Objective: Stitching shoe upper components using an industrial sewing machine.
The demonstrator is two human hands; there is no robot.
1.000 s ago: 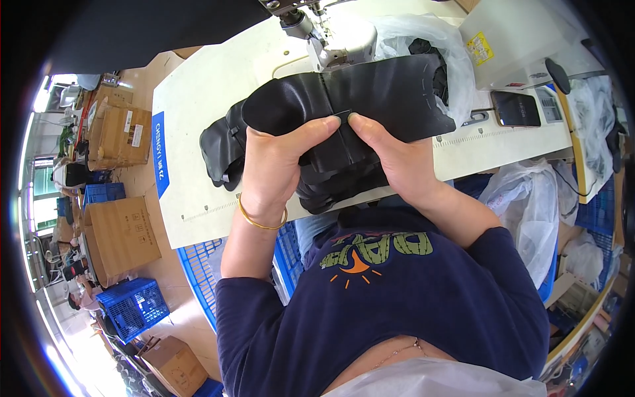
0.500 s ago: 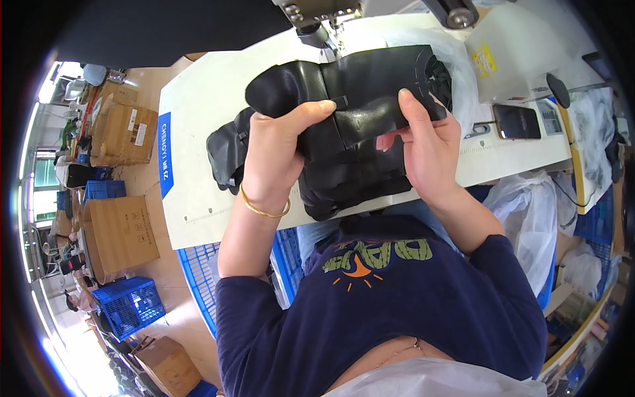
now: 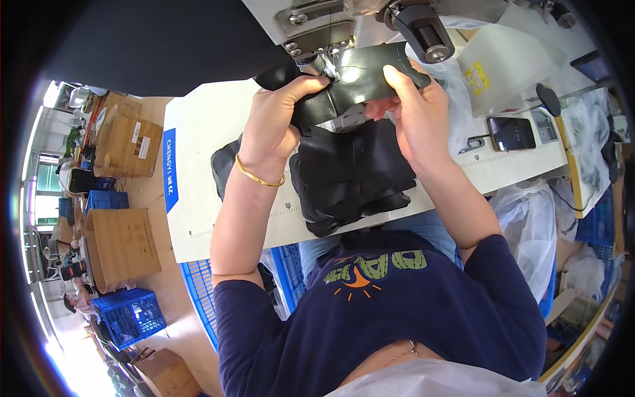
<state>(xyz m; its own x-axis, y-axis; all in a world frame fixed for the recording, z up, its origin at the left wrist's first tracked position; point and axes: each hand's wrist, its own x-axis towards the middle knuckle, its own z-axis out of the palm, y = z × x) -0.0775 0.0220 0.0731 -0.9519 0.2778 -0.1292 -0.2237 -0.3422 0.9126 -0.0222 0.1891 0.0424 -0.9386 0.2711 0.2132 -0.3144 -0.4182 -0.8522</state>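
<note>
My left hand (image 3: pixel 274 119) pinches the left part of a glossy black leather-like piece (image 3: pixel 364 74), thumb on top near its seam. At the piece's right end my right hand (image 3: pixel 421 109) grips it, thumb above and fingers beneath. The piece is raised right at the needle area of a sewing machine (image 3: pixel 322 38), and its far left part is partly hidden behind the machine head. Whether the needle touches it I cannot tell. Below the piece shows a grey metal machine part (image 3: pixel 347 119). Nearer to me lies a stack of similar black pieces (image 3: pixel 354 169).
More black material lies left of the stack on the white table (image 3: pixel 192 145). To the right are a phone (image 3: pixel 510 134), small snips (image 3: pixel 472 144) and clear plastic bags (image 3: pixel 522 225). Blue crates (image 3: pixel 129 317) and cardboard boxes (image 3: pixel 122 245) stand on the floor at left.
Both hands have carried the black piece away from me, up to the machine's needle area. More of the stack is uncovered, and the machine head appears larger in view.
</note>
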